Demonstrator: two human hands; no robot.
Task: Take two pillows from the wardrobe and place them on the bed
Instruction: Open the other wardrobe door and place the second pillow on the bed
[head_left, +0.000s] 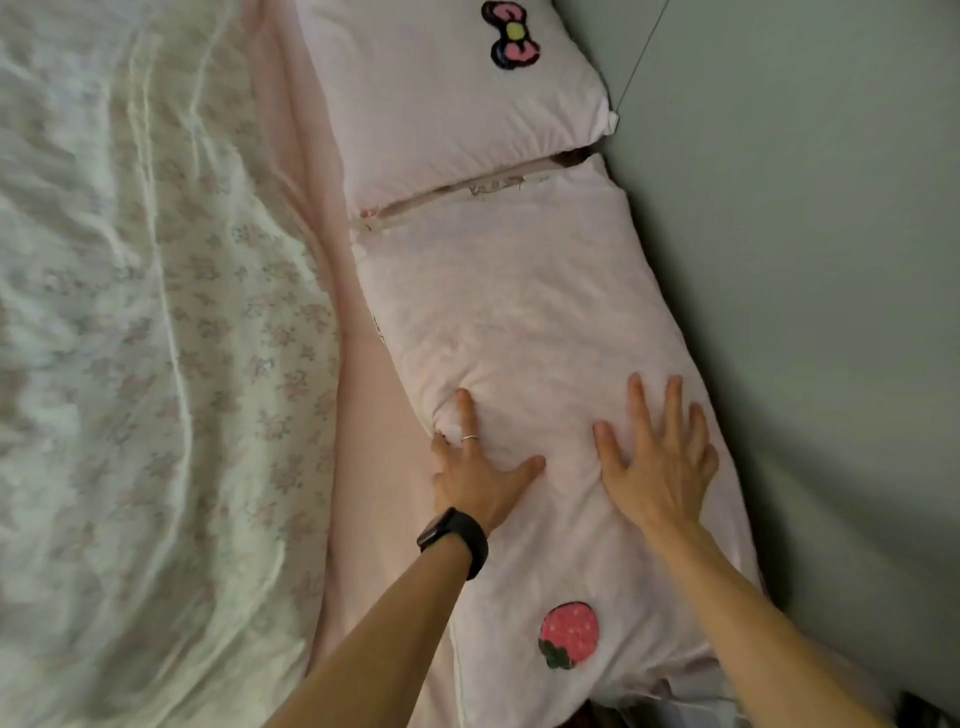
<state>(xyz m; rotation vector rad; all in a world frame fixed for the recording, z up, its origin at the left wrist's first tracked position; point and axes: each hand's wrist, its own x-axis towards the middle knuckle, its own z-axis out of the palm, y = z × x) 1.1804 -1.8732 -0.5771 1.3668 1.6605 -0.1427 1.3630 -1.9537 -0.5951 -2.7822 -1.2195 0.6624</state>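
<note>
Two pale pink pillows lie end to end along the right side of the bed, against the wall. The far pillow (447, 104) carries a pink bow patch. The near pillow (509, 312) carries a red strawberry patch near its close end. My left hand (480, 467), with a ring and a black wrist watch, rests flat on the near pillow's left edge, its outer fingers tucked at the pillow's side. My right hand (657, 462) lies flat on the same pillow's right part, fingers spread. Neither hand grips anything.
A rumpled white floral duvet (156, 338) covers the left of the bed. A strip of pink sheet (363, 415) shows between the duvet and the pillows. A grey-green wall (805, 234) runs along the right.
</note>
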